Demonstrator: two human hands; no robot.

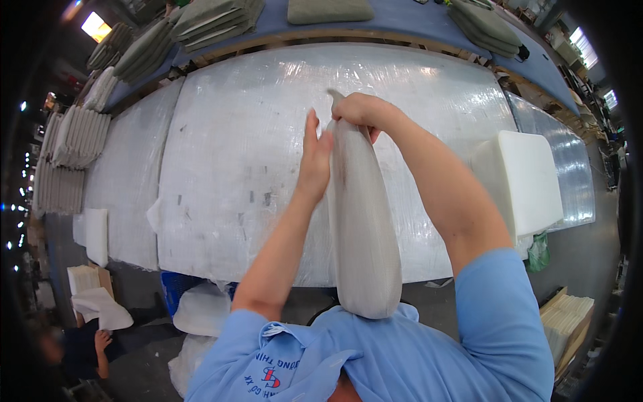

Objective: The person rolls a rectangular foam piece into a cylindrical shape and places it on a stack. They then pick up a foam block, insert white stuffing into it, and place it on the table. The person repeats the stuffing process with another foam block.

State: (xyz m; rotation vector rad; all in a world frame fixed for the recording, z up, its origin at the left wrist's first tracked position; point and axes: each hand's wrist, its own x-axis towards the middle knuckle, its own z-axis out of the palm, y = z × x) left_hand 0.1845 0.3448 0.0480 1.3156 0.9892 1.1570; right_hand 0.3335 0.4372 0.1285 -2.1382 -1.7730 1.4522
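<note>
Standing on its narrow edge, the grey cushion (367,228) runs from the person's blue shirt (499,305) out over the plastic-wrapped surface (234,161); its near end seems to lean on the shirt, probably so the body braces it while the far end is handled. The right hand (360,111) pinches the cover at that far end, a fabric tip (333,95) jutting past the fingers, likely for control of the cloth. The left hand (315,155) is spread, fingers extended, palm toward the cushion's left side, perhaps to steady it; whether it presses is unclear. The cushion's far end lies between both hands, its body stretching back toward the torso between the forearms.
</note>
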